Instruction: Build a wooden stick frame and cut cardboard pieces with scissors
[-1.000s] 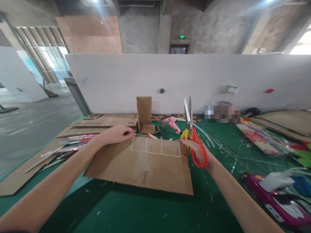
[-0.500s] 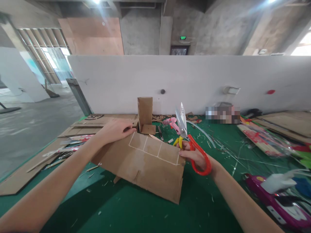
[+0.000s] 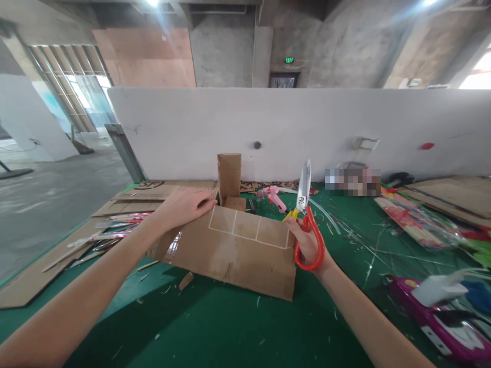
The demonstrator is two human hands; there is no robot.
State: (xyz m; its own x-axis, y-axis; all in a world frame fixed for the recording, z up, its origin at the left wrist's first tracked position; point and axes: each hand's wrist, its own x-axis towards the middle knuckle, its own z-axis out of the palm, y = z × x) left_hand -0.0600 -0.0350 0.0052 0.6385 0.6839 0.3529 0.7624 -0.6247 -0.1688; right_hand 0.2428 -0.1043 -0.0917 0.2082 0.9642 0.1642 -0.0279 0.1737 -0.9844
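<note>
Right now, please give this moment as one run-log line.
left hand: on marked cardboard sheet, far edge | right hand: holding orange-and-yellow-handled scissors, at sheet's right side | beyond sheet: pink glue gun

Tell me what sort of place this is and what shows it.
Probably a craft workshop: a pink glue gun lies on the green table, the right hand holds scissors by a marked cardboard sheet, and a bare concrete wall rises behind.

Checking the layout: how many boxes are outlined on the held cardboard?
3, in a row along the far edge of the cardboard sheet: left box, middle box, right box beside the right hand.
</note>
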